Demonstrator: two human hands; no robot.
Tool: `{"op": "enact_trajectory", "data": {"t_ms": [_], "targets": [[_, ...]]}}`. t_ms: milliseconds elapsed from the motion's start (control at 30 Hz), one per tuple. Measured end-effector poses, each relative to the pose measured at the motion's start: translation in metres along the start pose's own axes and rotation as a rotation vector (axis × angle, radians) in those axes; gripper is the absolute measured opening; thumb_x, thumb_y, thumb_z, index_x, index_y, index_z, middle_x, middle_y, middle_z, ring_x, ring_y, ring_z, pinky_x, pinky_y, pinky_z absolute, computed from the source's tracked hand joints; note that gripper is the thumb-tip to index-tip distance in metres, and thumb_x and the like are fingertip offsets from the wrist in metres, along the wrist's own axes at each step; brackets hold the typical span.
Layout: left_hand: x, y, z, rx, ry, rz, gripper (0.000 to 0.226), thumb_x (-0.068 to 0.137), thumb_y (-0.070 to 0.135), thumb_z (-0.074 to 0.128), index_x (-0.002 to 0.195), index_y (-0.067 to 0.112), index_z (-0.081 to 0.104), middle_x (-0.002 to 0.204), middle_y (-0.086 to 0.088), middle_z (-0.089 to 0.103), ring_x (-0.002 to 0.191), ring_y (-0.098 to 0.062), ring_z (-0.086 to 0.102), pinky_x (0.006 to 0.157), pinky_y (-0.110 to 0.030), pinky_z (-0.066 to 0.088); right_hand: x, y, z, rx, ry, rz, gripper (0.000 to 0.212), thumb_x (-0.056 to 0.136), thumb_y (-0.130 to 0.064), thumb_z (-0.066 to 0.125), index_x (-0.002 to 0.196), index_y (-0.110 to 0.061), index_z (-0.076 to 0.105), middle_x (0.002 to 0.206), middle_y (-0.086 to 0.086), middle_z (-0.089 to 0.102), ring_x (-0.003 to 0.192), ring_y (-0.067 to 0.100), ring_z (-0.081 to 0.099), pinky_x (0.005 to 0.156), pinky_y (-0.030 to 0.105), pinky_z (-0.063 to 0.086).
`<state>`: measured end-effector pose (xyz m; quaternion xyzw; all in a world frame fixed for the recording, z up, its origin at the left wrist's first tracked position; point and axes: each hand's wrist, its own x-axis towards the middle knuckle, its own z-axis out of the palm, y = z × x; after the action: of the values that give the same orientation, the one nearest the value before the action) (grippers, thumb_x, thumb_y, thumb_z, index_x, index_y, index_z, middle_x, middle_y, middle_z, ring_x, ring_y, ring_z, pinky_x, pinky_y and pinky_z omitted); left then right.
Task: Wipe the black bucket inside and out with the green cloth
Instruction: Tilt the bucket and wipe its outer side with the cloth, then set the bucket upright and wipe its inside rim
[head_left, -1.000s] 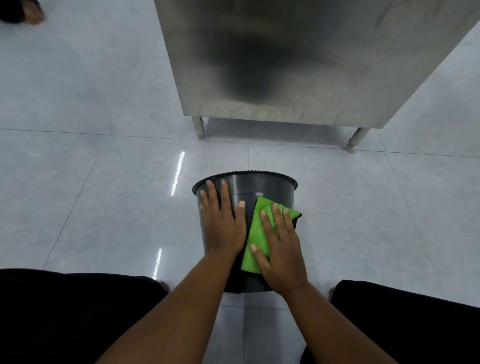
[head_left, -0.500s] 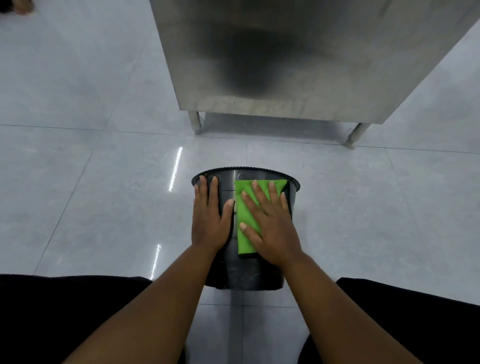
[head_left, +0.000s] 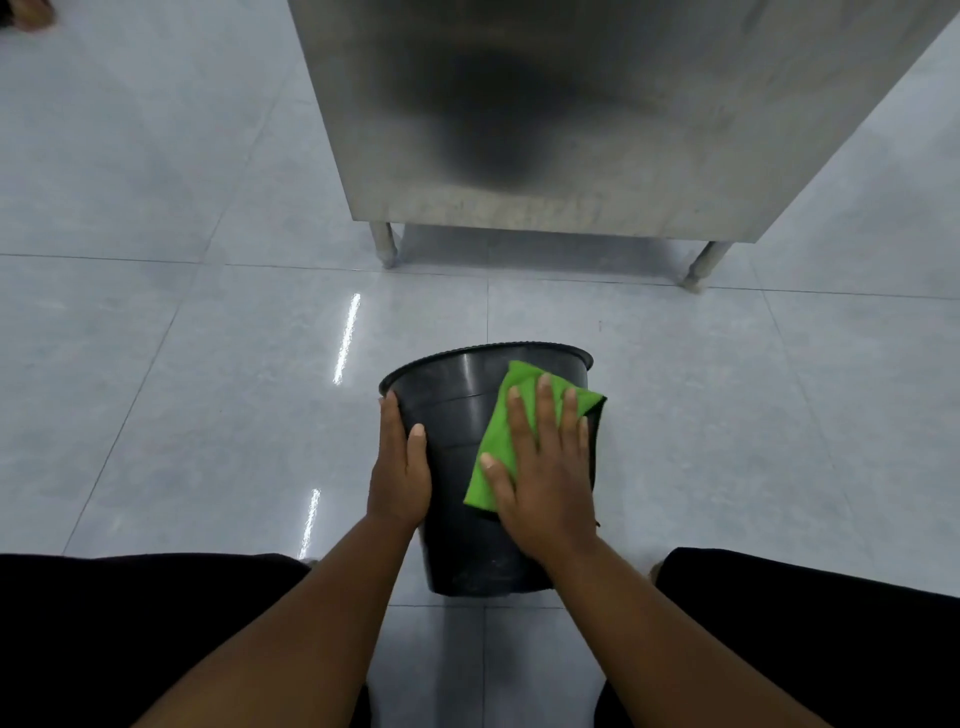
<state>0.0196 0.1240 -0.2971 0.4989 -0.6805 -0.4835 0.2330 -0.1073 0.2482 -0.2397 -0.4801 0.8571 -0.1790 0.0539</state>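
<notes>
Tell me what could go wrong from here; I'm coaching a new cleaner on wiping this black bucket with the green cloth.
1. The round black plastic bucket is braced only by the left hand at its side, so it could roll or slip on the glossy grey tiled floor.
2. The right hand presses the folded green cloth flat, without a grip, so the cloth might slide off.

Bare floor (head_left: 156, 389) is lying open left and right of the bucket (head_left: 462, 467); steel cabinet (head_left: 597, 130) is blocking beyond it, knees (head_left: 130, 623) are closing in nearside.
</notes>
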Motion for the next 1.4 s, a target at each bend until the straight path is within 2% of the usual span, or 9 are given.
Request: {"op": "enact_trajectory", "data": {"t_ms": [133,233,333,600,700,833,933,1233,1400], "targets": [[-0.004,0.035,0.014,0.144,0.199,0.092,0.069,0.091,0.043,0.030,0.152,0.011,0.023,0.162,-0.011,0.020,0.149,-0.026,0.019,0.122,-0.043,0.019,-0.003,-0.004,0.001,-0.009,-0.025,0.006,0.069,0.096,-0.051,0.035,0.156,-0.031,0.007,0.166,0.001,-0.005,0.152,0.030,-0.012,0.123,0.051,0.002],[-0.009,0.066,0.034,0.238,0.133,0.112,0.083,0.088,0.061,0.023,0.155,0.014,0.010,0.165,-0.008,-0.003,0.152,-0.027,-0.004,0.123,-0.042,0.003,-0.005,0.000,0.003,0.035,-0.022,-0.004,0.065,0.096,-0.043,0.030,0.156,-0.031,0.006,0.166,0.000,-0.005,0.152,0.027,-0.013,0.123,0.048,0.001],[-0.007,0.064,0.040,0.346,0.105,0.100,0.083,0.088,0.065,0.015,0.155,0.016,0.002,0.164,-0.007,-0.011,0.151,-0.030,-0.009,0.123,-0.049,0.006,-0.009,0.014,0.006,0.150,0.028,0.033,0.061,0.098,-0.043,0.031,0.155,-0.031,0.013,0.166,-0.003,0.001,0.153,0.021,-0.007,0.123,0.040,0.004],[-0.004,0.054,0.031,0.365,0.124,0.116,0.082,0.090,0.064,0.023,0.155,0.018,0.004,0.165,-0.006,-0.006,0.152,-0.028,-0.006,0.123,-0.050,0.012,-0.012,0.048,0.010,0.695,-0.044,0.623,0.051,0.104,-0.043,0.025,0.154,-0.038,0.015,0.161,-0.008,0.027,0.146,0.019,0.032,0.117,0.033,0.025],[-0.002,0.054,0.033,0.383,0.132,0.136,0.083,0.090,0.063,0.027,0.155,0.016,0.007,0.165,-0.010,-0.002,0.152,-0.031,-0.003,0.122,-0.051,0.013,0.002,0.033,0.006,0.564,-0.012,0.469,0.058,0.102,-0.046,0.024,0.155,-0.032,0.007,0.165,-0.004,0.010,0.152,0.021,0.011,0.123,0.042,0.017],[-0.002,0.053,0.032,0.375,0.149,0.143,0.085,0.089,0.064,0.028,0.155,0.013,0.011,0.164,-0.012,0.001,0.151,-0.033,0.000,0.122,-0.052,0.013,0.023,0.018,0.003,0.151,0.009,-0.091,0.062,0.098,-0.047,0.029,0.155,-0.030,0.014,0.166,-0.001,0.002,0.153,0.024,-0.011,0.123,0.041,-0.002],[0.001,0.053,0.032,0.355,0.136,0.117,0.085,0.088,0.065,0.028,0.155,0.016,0.009,0.165,-0.009,-0.001,0.152,-0.030,-0.001,0.122,-0.051,0.013,0.032,0.028,0.005,0.190,0.009,-0.171,0.058,0.099,-0.043,0.034,0.154,-0.034,0.019,0.165,-0.008,0.005,0.153,0.017,-0.010,0.124,0.040,0.000],[0.002,0.049,0.027,0.300,0.122,0.102,0.084,0.086,0.067,0.031,0.155,0.023,0.007,0.165,-0.002,-0.004,0.152,-0.023,-0.004,0.122,-0.050,0.013,0.061,0.041,-0.002,0.613,0.092,0.518,0.049,0.105,-0.037,0.029,0.152,-0.024,0.030,0.156,0.002,0.037,0.142,0.023,0.038,0.117,0.032,0.027],[0.001,0.051,0.025,0.186,0.159,0.114,0.076,0.088,0.055,0.044,0.152,0.022,0.020,0.164,-0.002,0.007,0.152,-0.019,0.006,0.122,-0.046,0.018,0.090,0.056,-0.007,0.584,0.030,0.781,0.052,0.105,-0.038,0.022,0.114,-0.003,0.060,0.118,0.020,0.063,0.112,0.038,0.057,0.093,0.036,0.041]]}}
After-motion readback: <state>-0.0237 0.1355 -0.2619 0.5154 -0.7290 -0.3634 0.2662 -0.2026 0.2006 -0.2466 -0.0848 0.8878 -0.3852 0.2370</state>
